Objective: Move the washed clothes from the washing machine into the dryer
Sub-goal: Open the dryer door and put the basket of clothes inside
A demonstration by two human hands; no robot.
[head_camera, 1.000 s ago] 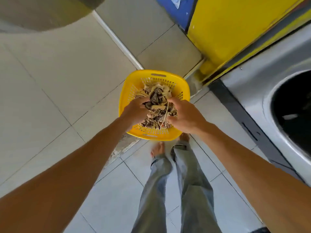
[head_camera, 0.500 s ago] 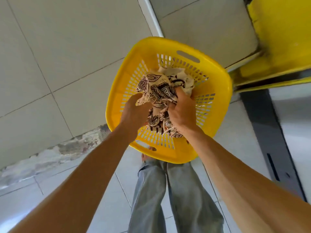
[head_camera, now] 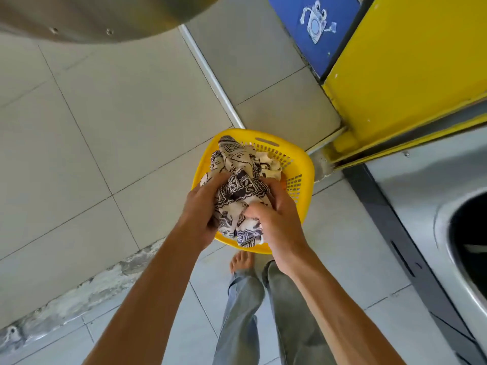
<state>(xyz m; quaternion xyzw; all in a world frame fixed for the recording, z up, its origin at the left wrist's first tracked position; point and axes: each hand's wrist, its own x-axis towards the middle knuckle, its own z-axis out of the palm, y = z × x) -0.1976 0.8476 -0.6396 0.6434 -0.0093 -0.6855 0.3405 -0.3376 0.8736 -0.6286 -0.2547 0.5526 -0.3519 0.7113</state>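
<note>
A yellow plastic laundry basket (head_camera: 297,164) stands on the tiled floor in front of my feet. Above it is a bundle of cream cloth with a dark brown print (head_camera: 238,185), bunched up. My left hand (head_camera: 203,209) grips the bundle from the left and my right hand (head_camera: 274,214) grips it from the right, fingers curled into the fabric. More pale cloth (head_camera: 267,164) lies in the basket behind the bundle. At the right edge is a steel machine front with a round dark drum opening (head_camera: 471,238).
A yellow panel (head_camera: 411,67) and a blue panel with a washing machine sticker (head_camera: 316,22) stand at the upper right. A curved metal door edge (head_camera: 100,19) hangs at the top left. My jeans legs and a bare foot (head_camera: 241,260) are below the basket.
The view has pulled back from the basket. Both hands have lifted the printed bundle higher, toward the basket's near rim. The machine's drum opening is back in sight at the right.
</note>
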